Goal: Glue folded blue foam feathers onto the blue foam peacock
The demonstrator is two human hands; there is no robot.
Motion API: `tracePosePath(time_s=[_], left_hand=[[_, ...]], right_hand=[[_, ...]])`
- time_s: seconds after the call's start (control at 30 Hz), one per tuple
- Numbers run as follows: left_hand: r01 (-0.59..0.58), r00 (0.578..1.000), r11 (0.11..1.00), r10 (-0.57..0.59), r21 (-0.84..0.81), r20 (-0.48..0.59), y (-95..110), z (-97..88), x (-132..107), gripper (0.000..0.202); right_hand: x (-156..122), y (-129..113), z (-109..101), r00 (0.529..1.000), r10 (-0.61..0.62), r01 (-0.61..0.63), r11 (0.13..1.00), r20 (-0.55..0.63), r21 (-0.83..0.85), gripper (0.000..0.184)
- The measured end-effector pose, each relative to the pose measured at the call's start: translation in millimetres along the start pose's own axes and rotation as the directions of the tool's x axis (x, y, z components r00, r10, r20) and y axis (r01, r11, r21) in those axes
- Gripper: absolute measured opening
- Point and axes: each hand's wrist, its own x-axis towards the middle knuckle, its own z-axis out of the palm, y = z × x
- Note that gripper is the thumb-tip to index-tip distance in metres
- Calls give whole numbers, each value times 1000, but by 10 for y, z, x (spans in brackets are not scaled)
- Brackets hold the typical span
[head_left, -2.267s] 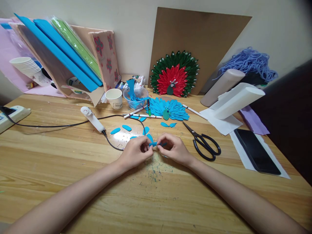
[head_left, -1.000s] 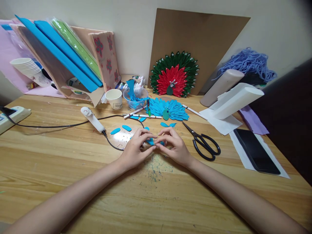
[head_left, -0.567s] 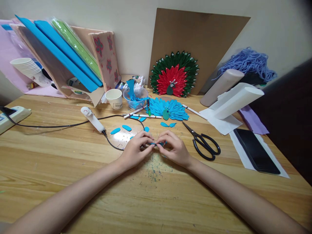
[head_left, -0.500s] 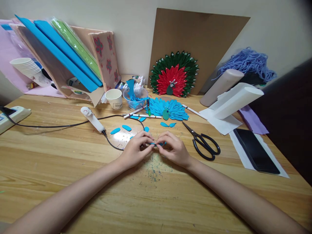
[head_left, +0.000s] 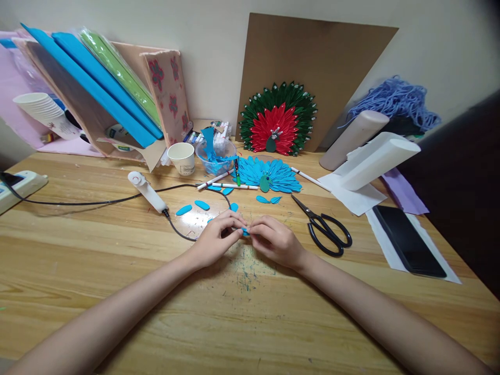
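A small blue paper petal (head_left: 245,232) is pinched between my two hands, just above the table. My left hand (head_left: 219,234) grips one end with thumb and fingertips. On the other side, my right hand (head_left: 276,240) pinches it too; the fingers hide part of it. Past my hands lies a blue feathered paper peacock (head_left: 281,176) with a green body. Two shaped blue petals (head_left: 269,199) rest in front of it. Several flat blue paper ovals (head_left: 202,205) lie scattered to the left of my hands.
Black-handled scissors (head_left: 326,229) lie on the right, beyond them a phone (head_left: 408,242) on white paper. A white corded tool (head_left: 146,191) stands left, near a paper cup (head_left: 181,158) and a plastic bowl (head_left: 215,159). A red-green peacock (head_left: 278,122) leans against cardboard (head_left: 312,57).
The fingers have shifted slightly around the blue petal. Less of it sticks out past my right fingers, and more shows between the hands. The view has moved a little.
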Motion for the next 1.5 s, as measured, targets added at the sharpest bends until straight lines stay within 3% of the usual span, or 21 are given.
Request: tracePosePath(time_s=[0.2,0.43,0.7,1.23,1.5], left_hand=[[-8,1000,1000,8,-9,-28,-29,11,11,14],[-43,996,998,47,53,-82,-11,20,0,13],[-49,991,991,64,125,-121,-17,37,-20,12],[-96,988,938,132,334,-86,8,63,-65,5],[-124,977,935,174,333,-126,26,65,-71,4]], right_hand=[[17,-17,-12,999,-29,30,999,22,-29,17],[45,-26,-15,989,142,-140,988,-27,61,11],[52,-19,-12,961,274,-275,954,32,116,5],[49,-40,-5,981,178,-184,979,72,92,7],[44,-57,-5,978,201,-206,971,49,119,8]])
